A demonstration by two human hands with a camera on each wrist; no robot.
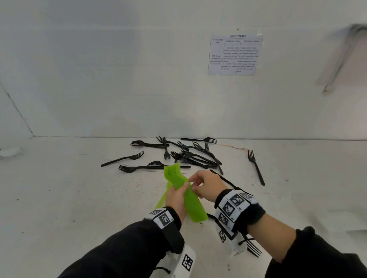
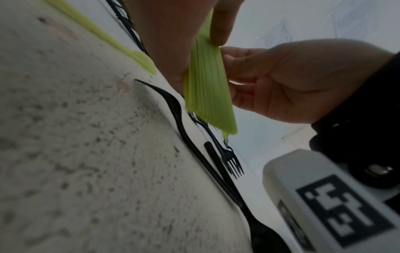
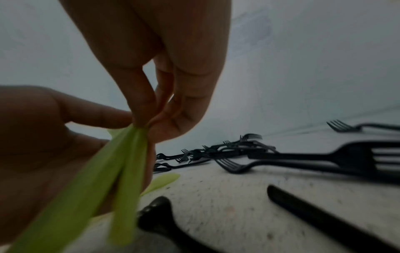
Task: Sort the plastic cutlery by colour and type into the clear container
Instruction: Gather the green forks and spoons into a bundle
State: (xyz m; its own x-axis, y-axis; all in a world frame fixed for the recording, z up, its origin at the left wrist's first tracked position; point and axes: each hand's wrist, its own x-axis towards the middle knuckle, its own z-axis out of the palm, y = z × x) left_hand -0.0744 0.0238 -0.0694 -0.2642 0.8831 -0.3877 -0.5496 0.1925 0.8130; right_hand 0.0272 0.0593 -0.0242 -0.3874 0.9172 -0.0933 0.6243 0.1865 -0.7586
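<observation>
A thick stack of green plastic forks (image 1: 184, 192) is held above the white tabletop, tines pointing away from me. My left hand (image 1: 176, 197) grips the stack round its middle, thumb on top. My right hand (image 1: 203, 185) pinches the edge of the stack with thumb and fingertips; in the right wrist view its fingertips (image 3: 149, 123) meet on the green forks (image 3: 121, 171). In the left wrist view the green stack (image 2: 207, 85) shows edge-on between both hands. One loose green piece (image 1: 161, 199) lies on the table under the left hand. No clear container is in view.
Several black plastic forks (image 1: 190, 155) lie scattered and piled behind the hands, one apart at the right (image 1: 256, 167) and another under my right wrist (image 1: 253, 247). A white wall with a taped paper sheet (image 1: 235, 54) closes the back of the table.
</observation>
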